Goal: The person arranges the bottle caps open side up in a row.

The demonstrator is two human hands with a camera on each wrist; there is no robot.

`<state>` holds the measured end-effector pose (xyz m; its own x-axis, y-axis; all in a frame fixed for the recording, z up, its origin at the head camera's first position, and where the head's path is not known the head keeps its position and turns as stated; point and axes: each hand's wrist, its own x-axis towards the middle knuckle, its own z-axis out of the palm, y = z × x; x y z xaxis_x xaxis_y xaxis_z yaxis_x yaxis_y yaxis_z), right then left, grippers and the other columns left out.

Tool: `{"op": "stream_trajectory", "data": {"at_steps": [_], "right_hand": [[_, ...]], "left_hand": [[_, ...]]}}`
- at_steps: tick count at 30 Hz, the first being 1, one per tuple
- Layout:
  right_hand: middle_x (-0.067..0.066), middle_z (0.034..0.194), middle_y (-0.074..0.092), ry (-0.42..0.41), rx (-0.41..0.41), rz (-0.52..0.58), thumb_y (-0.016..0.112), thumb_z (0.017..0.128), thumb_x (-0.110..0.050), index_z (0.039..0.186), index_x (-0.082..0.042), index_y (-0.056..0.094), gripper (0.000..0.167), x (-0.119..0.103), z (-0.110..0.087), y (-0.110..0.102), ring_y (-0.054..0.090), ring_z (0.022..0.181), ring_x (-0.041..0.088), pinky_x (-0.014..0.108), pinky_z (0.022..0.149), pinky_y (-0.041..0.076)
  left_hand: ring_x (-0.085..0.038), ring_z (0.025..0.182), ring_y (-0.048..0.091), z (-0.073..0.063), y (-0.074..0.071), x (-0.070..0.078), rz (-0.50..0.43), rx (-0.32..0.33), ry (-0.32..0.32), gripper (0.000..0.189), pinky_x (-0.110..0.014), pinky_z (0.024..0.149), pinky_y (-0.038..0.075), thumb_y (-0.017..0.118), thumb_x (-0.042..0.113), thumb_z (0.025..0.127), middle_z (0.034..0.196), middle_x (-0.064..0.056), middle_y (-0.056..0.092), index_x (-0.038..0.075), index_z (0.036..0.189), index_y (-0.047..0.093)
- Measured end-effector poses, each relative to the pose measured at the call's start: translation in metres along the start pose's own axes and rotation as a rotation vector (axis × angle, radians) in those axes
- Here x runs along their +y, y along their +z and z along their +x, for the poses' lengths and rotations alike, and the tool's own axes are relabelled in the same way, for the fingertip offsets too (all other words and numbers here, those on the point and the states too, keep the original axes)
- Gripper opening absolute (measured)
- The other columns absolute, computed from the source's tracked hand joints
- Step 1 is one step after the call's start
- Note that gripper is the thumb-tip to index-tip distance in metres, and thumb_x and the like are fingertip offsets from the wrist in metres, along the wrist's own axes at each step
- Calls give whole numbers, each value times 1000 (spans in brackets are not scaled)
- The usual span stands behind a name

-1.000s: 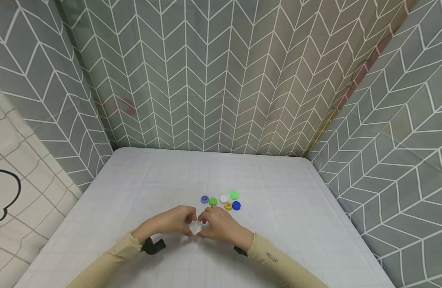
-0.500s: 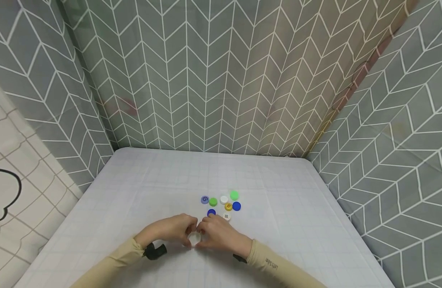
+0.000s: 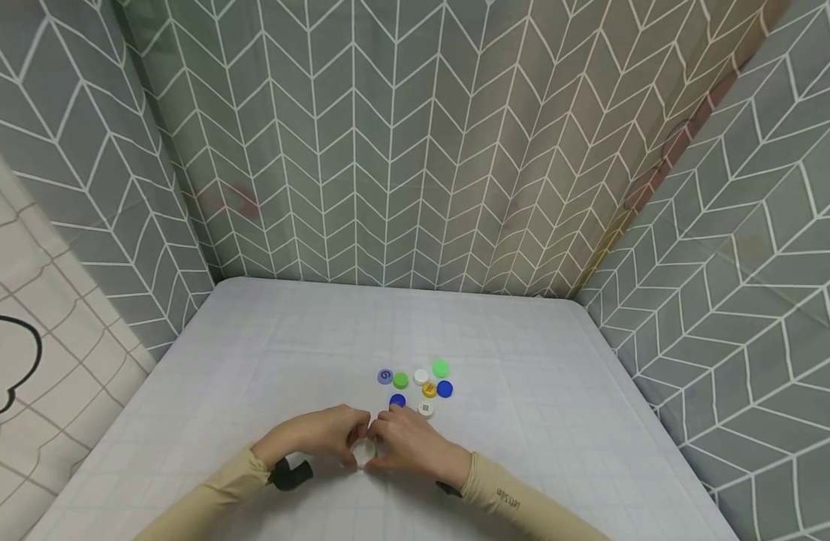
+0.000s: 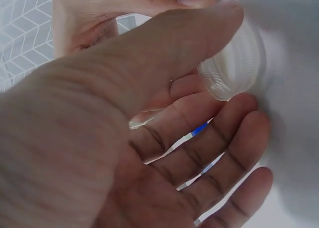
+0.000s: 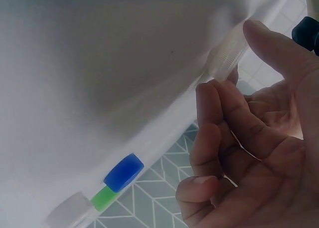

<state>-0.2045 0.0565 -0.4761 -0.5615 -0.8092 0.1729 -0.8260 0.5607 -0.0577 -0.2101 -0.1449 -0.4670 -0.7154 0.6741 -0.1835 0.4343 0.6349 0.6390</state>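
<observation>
One clear ridged cap (image 3: 363, 451), pinched by left hand (image 3: 323, 433) and right hand (image 3: 416, 445), inside too blurred to tell; just beyond right fingertips, blue cap (image 3: 397, 399) and square-marked white cap (image 3: 425, 409).

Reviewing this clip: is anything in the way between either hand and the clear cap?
Nothing visible: the left hand and right hand hold the clear cap between them. The nearer blue cap lies beyond, outside their grip.
</observation>
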Motion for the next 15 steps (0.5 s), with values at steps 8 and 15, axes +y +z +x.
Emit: {"op": "stream_trajectory", "data": {"at_steps": [8, 15], "right_hand": [[-15, 78, 59, 12, -10, -7, 80, 71, -51, 91, -21, 71, 37, -1, 0, 0, 43, 71, 0, 12, 63, 31], [-14, 76, 59, -21, 25, -29, 73, 72, -62, 91, -20, 73, 47, 2, 0, -2, 43, 69, 1, 13, 63, 31]], "left_hand": [[0, 61, 45, -3, -2, 4, 14, -14, -34, 35, -18, 57, 39, 86, 15, 68, 73, 0, 59, 14, 87, 56], [-1, 63, 49, -7, -8, 4, 16, -1, -32, 41, -20, 59, 42, 85, 30, 70, 73, 5, 59, 11, 98, 62]]}}
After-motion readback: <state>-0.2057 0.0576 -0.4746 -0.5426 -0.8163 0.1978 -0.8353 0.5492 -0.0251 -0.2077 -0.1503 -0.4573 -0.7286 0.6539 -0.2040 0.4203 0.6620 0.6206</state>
